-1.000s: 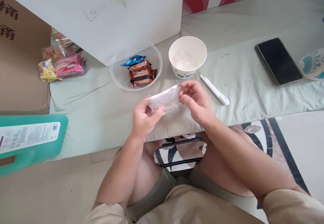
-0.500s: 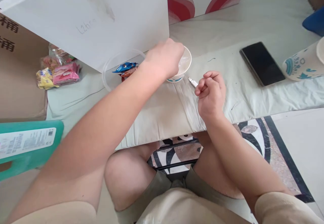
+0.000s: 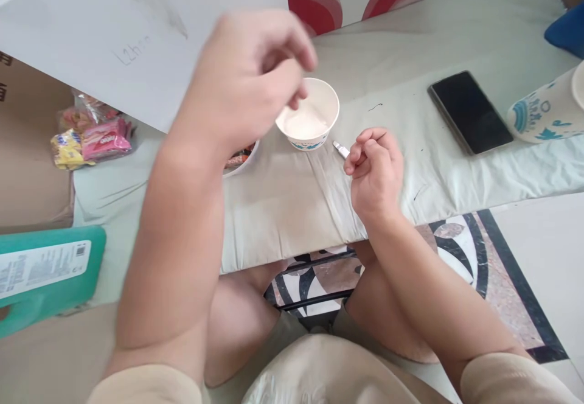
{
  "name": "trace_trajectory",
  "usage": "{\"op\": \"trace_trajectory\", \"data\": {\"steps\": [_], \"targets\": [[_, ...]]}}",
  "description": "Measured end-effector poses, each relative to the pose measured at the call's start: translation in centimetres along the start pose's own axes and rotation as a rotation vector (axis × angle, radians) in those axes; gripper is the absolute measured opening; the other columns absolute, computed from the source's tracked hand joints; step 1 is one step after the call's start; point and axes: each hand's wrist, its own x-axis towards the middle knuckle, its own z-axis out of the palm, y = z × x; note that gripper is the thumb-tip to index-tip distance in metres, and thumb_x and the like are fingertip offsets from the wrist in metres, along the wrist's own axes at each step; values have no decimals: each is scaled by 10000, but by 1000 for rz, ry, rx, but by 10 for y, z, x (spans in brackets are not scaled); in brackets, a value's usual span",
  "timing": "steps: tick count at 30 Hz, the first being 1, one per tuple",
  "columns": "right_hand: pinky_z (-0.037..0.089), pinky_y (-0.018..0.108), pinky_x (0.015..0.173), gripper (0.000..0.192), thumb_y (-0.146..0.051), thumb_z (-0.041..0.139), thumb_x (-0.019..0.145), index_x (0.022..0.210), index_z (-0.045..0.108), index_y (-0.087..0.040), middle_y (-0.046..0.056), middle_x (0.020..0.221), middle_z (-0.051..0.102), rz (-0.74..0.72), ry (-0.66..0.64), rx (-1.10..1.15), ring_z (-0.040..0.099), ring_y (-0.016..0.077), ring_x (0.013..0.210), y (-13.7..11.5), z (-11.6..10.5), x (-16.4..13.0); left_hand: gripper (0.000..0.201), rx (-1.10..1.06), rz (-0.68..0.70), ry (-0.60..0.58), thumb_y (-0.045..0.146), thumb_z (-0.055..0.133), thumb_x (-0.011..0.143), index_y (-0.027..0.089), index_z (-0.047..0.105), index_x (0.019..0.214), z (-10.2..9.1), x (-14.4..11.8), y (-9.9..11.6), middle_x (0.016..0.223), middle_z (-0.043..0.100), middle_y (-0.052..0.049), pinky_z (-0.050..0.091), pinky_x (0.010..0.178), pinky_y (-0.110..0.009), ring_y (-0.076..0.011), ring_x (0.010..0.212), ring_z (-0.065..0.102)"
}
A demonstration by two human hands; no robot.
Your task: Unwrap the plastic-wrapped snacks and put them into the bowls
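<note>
My left hand [image 3: 255, 69] is raised close to the camera, blurred, with the fingers curled together and nothing visible in them. It hovers above and left of a white paper bowl [image 3: 331, 97] that has a clear crumpled wrapper [image 3: 305, 125] inside. Behind my left forearm, a clear plastic bowl [image 3: 241, 159] with brown snack bars is mostly hidden. My right hand [image 3: 376, 170] rests on the cloth-covered table [image 3: 283, 203] with the fingers loosely curled, and I see nothing held in it. It covers most of a white pen [image 3: 340, 148], which lies just right of the paper bowl.
A black phone [image 3: 469, 112] and a patterned paper cup [image 3: 547, 115] lie at the right. Snack packets [image 3: 91, 142] sit at the left by a cardboard box [image 3: 27, 173]. A large white box [image 3: 91, 39] stands behind, and a green container [image 3: 45, 276] is at the near left.
Both hands held the clear wrapper. My left hand then carried it into the paper bowl and has now lifted away empty. My right hand stayed near the pen.
</note>
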Motion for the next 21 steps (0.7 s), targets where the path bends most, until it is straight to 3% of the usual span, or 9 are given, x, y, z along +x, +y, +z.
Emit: {"op": "trace_trajectory", "data": {"steps": [1,4,7,10,14,17,19,21], "targets": [[359,228,492,108,-317,594,887,830,555,-234,-68,607,485,-4,-16,-15,441,80,501,1,1,-1,295,-146,49,112,10,511,790,195,738,828,-5,-20,-6,698,670,33,520,638,-270,-108,634,642],[357,238,501,178,-358,616,917,812,532,-242,-71,595,456,-23,-76,-69,427,85,496,4,6,-8,61,-489,-102,395,165,717,837,221,712,812,-10,-77,-30,612,646,26,436,495,-260,-105,522,567],[339,247,497,236,-360,654,919,793,485,-253,-75,585,446,-63,-144,-171,401,93,494,9,10,-19,387,-719,-264,693,309,913,688,224,539,632,-2,-118,-47,477,432,71,326,417,-229,-65,421,378],[317,260,491,315,-297,684,899,733,420,-253,-73,585,445,-126,-235,-348,379,93,493,14,7,-37,474,-796,-454,864,295,882,735,214,441,579,7,-143,-63,456,321,86,280,418,-211,-48,404,302],[361,283,500,316,-218,681,906,695,448,-244,-49,590,526,-277,-460,-564,466,109,511,16,11,-66,434,-909,-563,1011,249,846,758,206,443,599,6,-160,-92,469,317,97,243,418,-190,-35,402,303],[396,268,485,209,-175,655,921,777,522,-248,-46,627,579,-375,-658,-610,525,111,523,9,50,-82,450,-1081,-602,1015,318,790,798,208,397,608,-10,-164,-110,486,273,105,182,399,-197,-28,389,225],[453,263,518,112,-166,634,920,890,572,-253,-41,674,613,-454,-841,-626,571,119,566,3,97,-89,477,-1206,-634,1014,390,699,858,216,331,611,-25,-165,-118,494,197,108,153,392,-211,-34,388,155],[529,291,622,118,-166,632,898,944,566,-253,-13,774,659,-564,-990,-621,619,146,675,1,159,-92,493,-1255,-675,990,452,609,902,221,277,621,-39,-166,-124,498,151,102,164,393,-221,-46,393,133]]}}
